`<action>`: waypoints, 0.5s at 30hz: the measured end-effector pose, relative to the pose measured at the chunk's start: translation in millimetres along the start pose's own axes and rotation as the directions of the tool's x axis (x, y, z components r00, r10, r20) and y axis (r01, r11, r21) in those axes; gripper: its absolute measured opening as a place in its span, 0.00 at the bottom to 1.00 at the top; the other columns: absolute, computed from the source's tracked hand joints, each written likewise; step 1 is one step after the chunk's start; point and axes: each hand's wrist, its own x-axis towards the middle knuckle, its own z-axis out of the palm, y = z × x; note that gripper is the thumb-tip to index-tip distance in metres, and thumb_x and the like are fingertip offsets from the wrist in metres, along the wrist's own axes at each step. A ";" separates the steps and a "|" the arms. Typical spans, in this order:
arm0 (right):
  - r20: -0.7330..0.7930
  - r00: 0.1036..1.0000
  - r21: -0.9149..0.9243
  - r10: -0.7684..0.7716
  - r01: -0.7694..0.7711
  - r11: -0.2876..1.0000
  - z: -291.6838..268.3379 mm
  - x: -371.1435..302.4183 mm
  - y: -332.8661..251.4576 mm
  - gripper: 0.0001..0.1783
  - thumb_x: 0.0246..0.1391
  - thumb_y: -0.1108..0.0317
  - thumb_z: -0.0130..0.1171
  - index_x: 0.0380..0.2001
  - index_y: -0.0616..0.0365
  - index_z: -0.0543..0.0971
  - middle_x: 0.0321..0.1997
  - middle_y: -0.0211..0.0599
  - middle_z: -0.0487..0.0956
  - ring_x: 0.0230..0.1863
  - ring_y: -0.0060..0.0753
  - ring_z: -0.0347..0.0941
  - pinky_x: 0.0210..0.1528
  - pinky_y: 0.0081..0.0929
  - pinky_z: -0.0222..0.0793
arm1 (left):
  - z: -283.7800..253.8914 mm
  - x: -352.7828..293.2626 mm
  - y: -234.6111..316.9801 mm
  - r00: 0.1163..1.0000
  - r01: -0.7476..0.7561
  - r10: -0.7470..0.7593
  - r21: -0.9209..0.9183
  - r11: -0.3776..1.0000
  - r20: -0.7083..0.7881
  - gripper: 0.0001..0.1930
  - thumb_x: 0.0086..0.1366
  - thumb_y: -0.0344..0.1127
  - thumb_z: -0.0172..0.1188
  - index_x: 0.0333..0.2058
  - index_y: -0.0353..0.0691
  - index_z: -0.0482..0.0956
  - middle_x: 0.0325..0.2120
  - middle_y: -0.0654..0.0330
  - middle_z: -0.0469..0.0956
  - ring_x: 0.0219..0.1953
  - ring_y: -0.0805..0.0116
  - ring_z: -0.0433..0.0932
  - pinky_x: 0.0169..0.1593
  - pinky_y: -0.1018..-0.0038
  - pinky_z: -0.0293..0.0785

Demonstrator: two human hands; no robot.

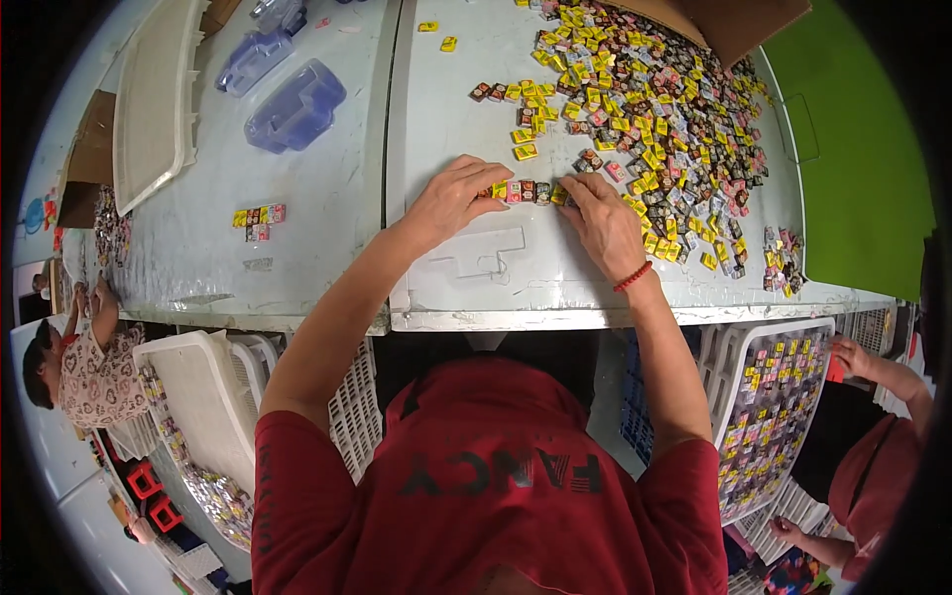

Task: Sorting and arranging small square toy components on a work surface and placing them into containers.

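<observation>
My left hand (454, 203) and my right hand (603, 226) press from both ends on a short row of small printed blocks (528, 191) in pink, brown, black and yellow. Fingers and thumb of each hand are closed on the row's ends, which they partly cover. The row lies just above the table's surface or on it; I cannot tell which. A clear, stepped plastic tray (481, 256) lies on the table nearer to me, below my left hand. Right beyond my right hand spreads a big heap of similar loose blocks (654, 129).
Blue translucent plastic trays (296, 107) lie at the back left, beside a white crate (157, 99). A small cluster of blocks (258, 218) sits left of the table seam. A cardboard box (739, 25) stands behind the heap. A filled crate (778, 416) and co-workers are at both sides.
</observation>
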 end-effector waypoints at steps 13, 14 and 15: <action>-0.050 0.998 -0.013 -0.050 0.049 0.999 6.4 4.7 -13.3 0.18 0.48 0.68 0.63 0.45 0.55 0.78 0.42 0.36 0.77 0.39 0.42 0.76 0.37 0.32 0.73 | 7.7 4.4 -3.0 1.000 -0.003 0.005 0.058 0.998 -0.025 0.15 0.55 0.35 0.64 0.42 0.41 0.79 0.37 0.60 0.78 0.42 0.63 0.74 0.43 0.70 0.74; -0.028 0.999 -0.023 -0.032 0.032 0.999 4.5 8.4 -13.7 0.17 0.49 0.68 0.62 0.45 0.55 0.78 0.42 0.36 0.77 0.39 0.42 0.76 0.36 0.32 0.73 | 4.9 2.9 -2.6 1.000 0.008 -0.006 0.060 0.998 -0.026 0.15 0.55 0.35 0.64 0.42 0.41 0.79 0.37 0.60 0.78 0.42 0.63 0.74 0.43 0.70 0.74; -0.015 0.999 0.006 -0.032 0.032 0.999 3.1 8.1 -16.7 0.17 0.49 0.68 0.62 0.44 0.54 0.78 0.41 0.36 0.76 0.39 0.42 0.76 0.36 0.33 0.73 | 1.6 0.9 -1.7 0.999 -0.018 0.020 0.053 0.998 -0.032 0.15 0.55 0.35 0.64 0.42 0.41 0.79 0.36 0.60 0.79 0.42 0.63 0.74 0.43 0.70 0.73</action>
